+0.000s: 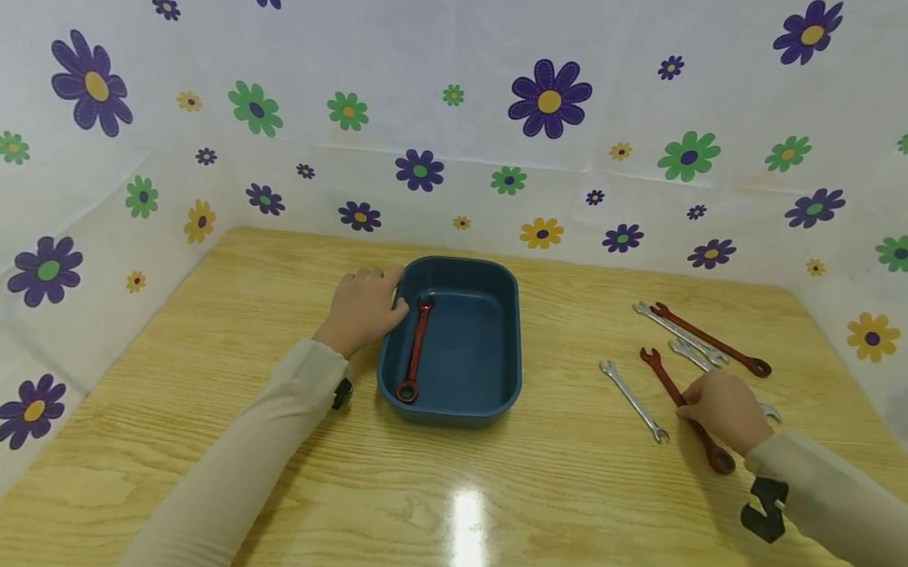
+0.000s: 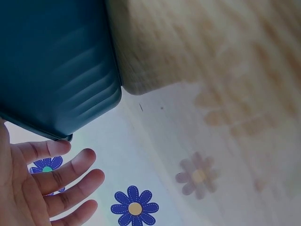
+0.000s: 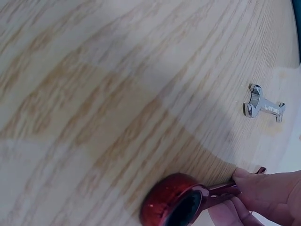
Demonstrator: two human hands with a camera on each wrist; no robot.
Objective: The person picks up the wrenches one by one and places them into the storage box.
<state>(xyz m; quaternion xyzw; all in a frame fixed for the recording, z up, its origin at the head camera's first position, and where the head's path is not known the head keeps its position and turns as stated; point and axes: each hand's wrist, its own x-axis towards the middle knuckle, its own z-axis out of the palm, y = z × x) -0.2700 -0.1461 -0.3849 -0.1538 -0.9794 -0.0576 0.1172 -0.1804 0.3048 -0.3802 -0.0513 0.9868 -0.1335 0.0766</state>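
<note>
My left hand (image 1: 363, 309) rests at the left rim of a dark blue rectangular tub (image 1: 467, 351). Its fingers (image 2: 75, 181) are spread and fairly straight, and the index finger touches the rim from outside; the left wrist view hides the thumb. Inside the tub, along its left wall, lies a red combination wrench (image 1: 417, 349). On the right, my right hand (image 1: 727, 410) pinches a second red combination wrench (image 1: 707, 447) by its shaft, thumb against fingers. That wrench's ring end (image 3: 174, 202) is close to the right wrist camera. Left of it lies a small silver open-end wrench (image 1: 633, 398).
Behind my right hand lie another red wrench (image 1: 711, 337), a long silver wrench (image 1: 677, 331) and a silver wrench (image 1: 688, 352) partly covered by the hand. The wood-grain table (image 1: 552, 487) meets a flower-printed white cloth (image 1: 459, 133) at the back and sides.
</note>
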